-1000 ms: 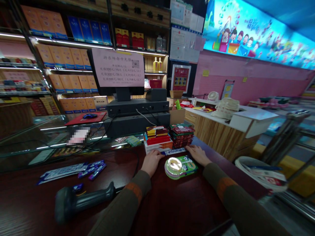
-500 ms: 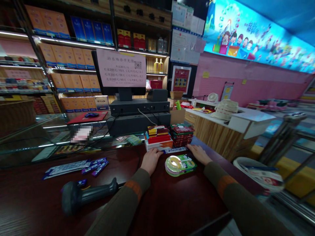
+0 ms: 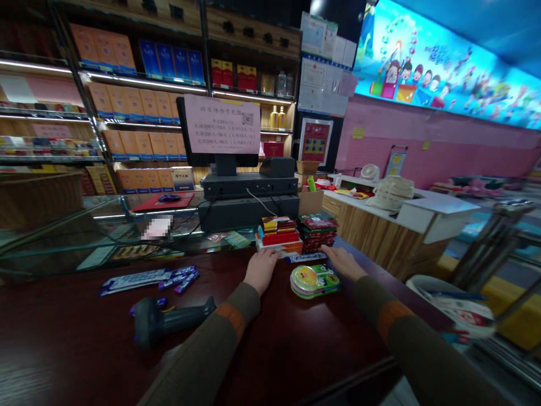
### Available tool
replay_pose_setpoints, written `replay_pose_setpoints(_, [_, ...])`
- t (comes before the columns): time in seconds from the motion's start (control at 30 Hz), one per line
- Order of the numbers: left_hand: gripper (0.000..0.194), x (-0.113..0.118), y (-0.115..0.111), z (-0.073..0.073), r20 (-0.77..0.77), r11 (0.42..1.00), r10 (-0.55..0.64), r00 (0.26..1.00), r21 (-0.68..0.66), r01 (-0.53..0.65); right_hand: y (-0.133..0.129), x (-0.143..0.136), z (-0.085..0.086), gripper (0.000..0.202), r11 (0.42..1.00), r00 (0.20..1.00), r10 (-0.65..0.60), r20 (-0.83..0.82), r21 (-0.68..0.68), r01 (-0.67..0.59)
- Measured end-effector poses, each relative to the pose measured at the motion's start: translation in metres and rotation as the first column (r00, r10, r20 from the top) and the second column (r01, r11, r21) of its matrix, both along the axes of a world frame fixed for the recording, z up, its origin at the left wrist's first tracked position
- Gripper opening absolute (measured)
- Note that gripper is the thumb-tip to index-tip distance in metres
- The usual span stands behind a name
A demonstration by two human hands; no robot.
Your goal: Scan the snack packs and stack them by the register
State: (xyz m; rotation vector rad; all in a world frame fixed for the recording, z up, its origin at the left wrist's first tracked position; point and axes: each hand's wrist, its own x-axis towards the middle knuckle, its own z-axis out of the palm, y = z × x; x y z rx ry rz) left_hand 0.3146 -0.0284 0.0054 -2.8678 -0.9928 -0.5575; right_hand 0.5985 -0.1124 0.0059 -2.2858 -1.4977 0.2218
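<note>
A slim blue-and-white packet [image 3: 307,257] lies flat on the dark wooden counter between my two hands. My left hand [image 3: 261,269] rests at its left end, fingers stretched out, beside a stack of red, yellow and white-orange packs [image 3: 279,235]. At the packet's right end, my right hand [image 3: 343,261] has its fingers extended by the foot of a dark red stack of packets [image 3: 316,232]. Whether its fingertips press on the packet or the stack is unclear. Nearer me, a green blister pack with a yellow round face [image 3: 315,281] lies by itself.
A barcode scanner [image 3: 169,320] lies left of my left forearm, with blue and purple packets [image 3: 147,279] behind it. The register and monitor [image 3: 249,186] stand at the back on a glass case. A white bin [image 3: 454,304] is at the counter's right side.
The camera has turned slightly left, so the counter items sit further right. My left fingers have drawn back a little from the blue-and-white packet's left end. My right hand stays at the other end.
</note>
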Motion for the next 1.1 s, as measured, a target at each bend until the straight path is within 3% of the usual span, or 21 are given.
replay_pose_setpoints(0.23, [0.036, -0.022, -0.002, 0.015, -0.008, 1.0, 0.018, 1.0, 0.011, -0.018, 0.004, -0.035, 0.021, 0.057, 0.989, 0.991, 0.133, 0.016, 0.059, -0.134])
replay_pose_setpoints(0.53, [0.034, -0.073, 0.006, 0.03, 0.0, 0.996, 0.073, 0.997, 0.045, -0.073, 0.02, -0.101, 0.041, 0.056, 0.95, 0.949, 0.291, 0.121, 0.08, -0.301])
replay_pose_setpoints(0.77, [0.034, -0.121, 0.023, 0.04, 0.009, 0.982, 0.165, 0.986, 0.094, -0.165, 0.043, -0.149, 0.041, 0.056, 0.916, 0.918, 0.379, 0.115, 0.095, -0.39])
replay_pose_setpoints(1.1, [0.036, -0.199, 0.043, 0.051, -0.013, 0.954, 0.292, 0.956, 0.082, -0.29, 0.069, -0.212, 0.027, 0.056, 0.858, 0.863, 0.504, 0.045, 0.086, -0.506])
